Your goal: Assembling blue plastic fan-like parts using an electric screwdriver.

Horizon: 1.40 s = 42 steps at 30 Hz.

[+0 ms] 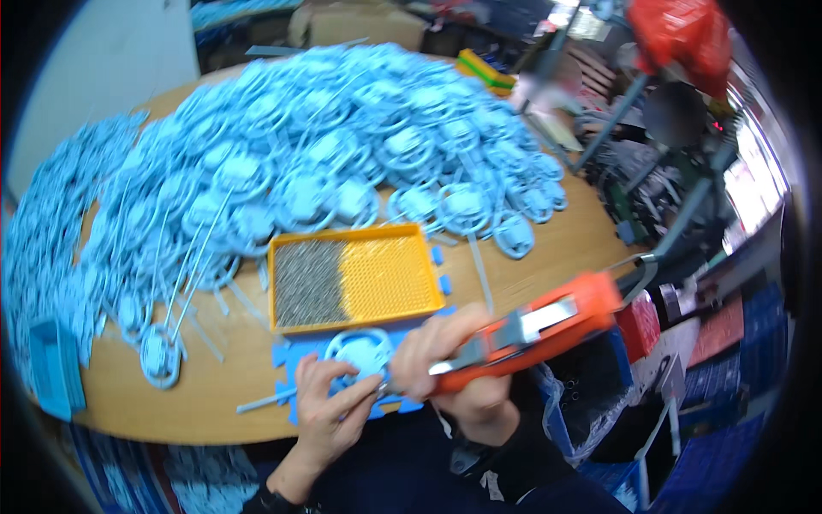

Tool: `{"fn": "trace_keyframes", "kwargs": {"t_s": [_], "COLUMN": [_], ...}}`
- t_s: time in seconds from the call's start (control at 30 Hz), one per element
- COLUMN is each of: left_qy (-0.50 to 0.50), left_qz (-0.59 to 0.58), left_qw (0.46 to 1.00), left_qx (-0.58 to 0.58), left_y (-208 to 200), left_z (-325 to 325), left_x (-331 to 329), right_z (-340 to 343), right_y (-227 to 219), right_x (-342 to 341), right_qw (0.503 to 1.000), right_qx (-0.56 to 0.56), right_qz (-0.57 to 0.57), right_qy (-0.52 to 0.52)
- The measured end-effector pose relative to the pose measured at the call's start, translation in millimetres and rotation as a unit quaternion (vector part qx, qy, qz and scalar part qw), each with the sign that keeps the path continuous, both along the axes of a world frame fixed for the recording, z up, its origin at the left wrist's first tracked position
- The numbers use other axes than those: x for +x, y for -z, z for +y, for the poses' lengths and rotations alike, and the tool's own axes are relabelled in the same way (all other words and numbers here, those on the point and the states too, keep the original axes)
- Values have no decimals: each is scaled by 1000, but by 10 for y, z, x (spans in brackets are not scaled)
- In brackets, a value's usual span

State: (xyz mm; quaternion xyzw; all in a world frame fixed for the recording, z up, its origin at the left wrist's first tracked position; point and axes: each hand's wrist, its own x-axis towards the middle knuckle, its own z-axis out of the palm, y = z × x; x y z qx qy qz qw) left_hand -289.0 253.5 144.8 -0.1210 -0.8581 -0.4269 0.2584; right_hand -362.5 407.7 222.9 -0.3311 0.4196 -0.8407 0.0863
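Note:
My right hand (458,368) is wrapped around an orange cordless screwdriver (552,321), slightly blurred. Its front end points left, toward a light blue round plastic part (364,347). That part lies on a blue foam mat (287,351), its ring and raised centre facing up. My left hand (330,407) grips the near side of the part, thumb and fingers curled at its edge. The screwdriver's tip is close to the left fingertips; whether it touches a screw cannot be made out. Just beyond stands a yellow tray (390,321), its left half filled with small grey screws (308,283).
A big heap of matching light blue parts (334,128) covers the far and left table (205,420). One single part (160,355) lies left of the mat. A blue bin (56,368) sits at the left edge. At right stands a lined blue crate (591,411) below table height.

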Motion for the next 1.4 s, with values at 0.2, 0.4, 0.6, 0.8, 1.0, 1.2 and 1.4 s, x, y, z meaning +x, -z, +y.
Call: {"fn": "trace_keyframes", "kwargs": {"t_s": [0.2, 0.4, 0.6, 0.8, 1.0, 1.2, 1.4], "left_qy": [80, 78, 18, 2, -5, 1, 5], "left_qz": [8, -19, 12, 65, -26, -57, -36], "left_qw": [995, 991, 987, 979, 988, 980, 994], "left_qx": [62, -112, -158, -192, -152, -192, -105], "left_y": [247, -126, 21, 99, -141, -20, 150], "left_z": [-52, -22, -9, 38, 189, 138, 143], "left_x": [31, -3, 7, -17, -110, -222, -262], "right_z": [11, 96, 97, 101, 133, 114, 111], "right_y": [-80, 102, 74, 11, 38, 144, 211], "right_x": [127, 95, 110, 116, 48, -84, -91], "right_qw": [995, 996, 994, 992, 979, 981, 984], "right_qx": [25, 73, 102, 121, 170, 148, 132], "right_qz": [-97, -46, -42, -6, -70, -68, -59], "right_qy": [19, -3, 0, 35, 87, 106, 103]}}
